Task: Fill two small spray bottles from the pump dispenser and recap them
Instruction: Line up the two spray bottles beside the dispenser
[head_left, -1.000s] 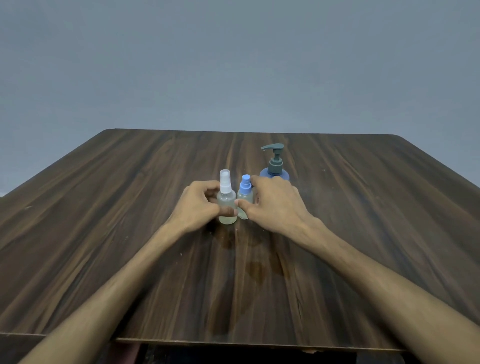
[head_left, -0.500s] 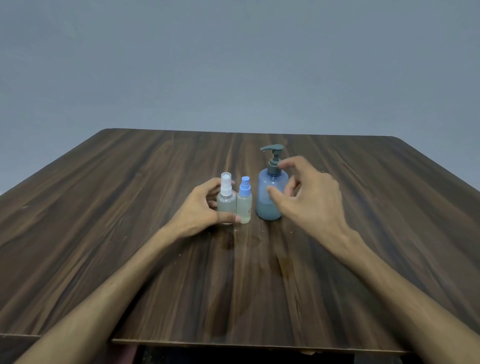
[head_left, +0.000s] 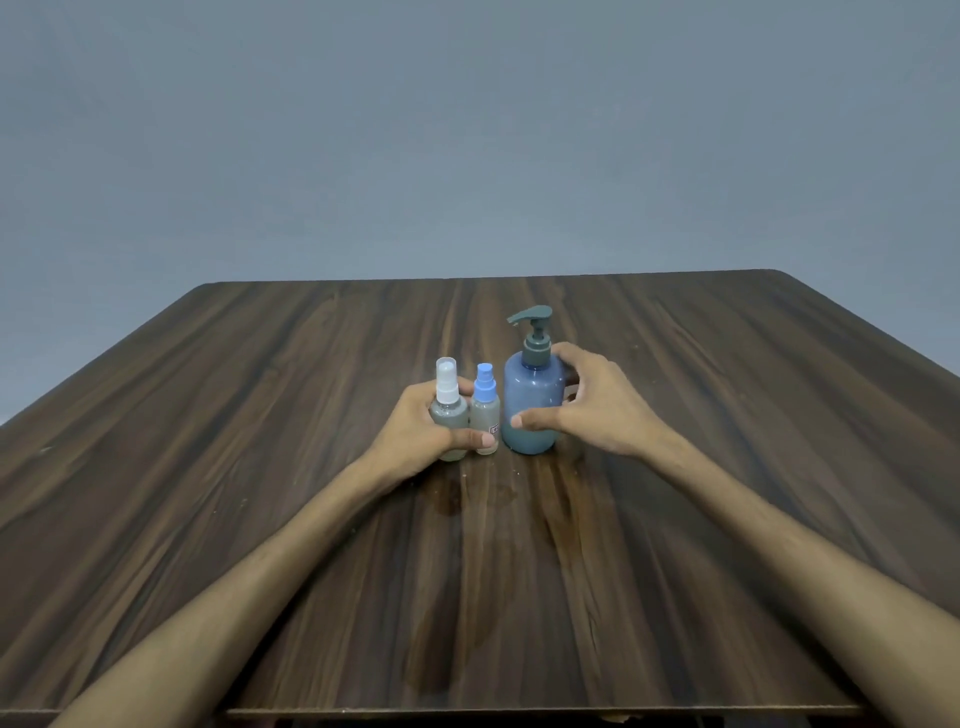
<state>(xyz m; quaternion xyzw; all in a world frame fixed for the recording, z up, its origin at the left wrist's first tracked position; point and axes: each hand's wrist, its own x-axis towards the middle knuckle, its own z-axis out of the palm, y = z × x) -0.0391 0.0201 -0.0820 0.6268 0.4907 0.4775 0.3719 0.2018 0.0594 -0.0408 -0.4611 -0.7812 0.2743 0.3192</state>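
Note:
Three bottles stand in a row at the middle of the table. The small spray bottle with the white cap (head_left: 448, 400) is on the left, and my left hand (head_left: 415, 434) wraps around its body. Touching it on the right stands the small spray bottle with the blue cap (head_left: 485, 408); my left thumb reaches across its lower part. The blue pump dispenser (head_left: 534, 400) with a dark grey pump head is upright on the right. My right hand (head_left: 597, 408) curls around its right side, thumb on the front and fingers behind. Both small bottles are capped.
The dark wooden table (head_left: 260, 467) stretches wide to both sides, with its near edge at the bottom of the view. Faint wet stains (head_left: 452, 499) mark the wood just in front of the bottles. A plain grey wall stands behind.
My right hand left the blue-capped bottle, moved right, and closed around the pump dispenser. My left hand stayed on the white-capped bottle.

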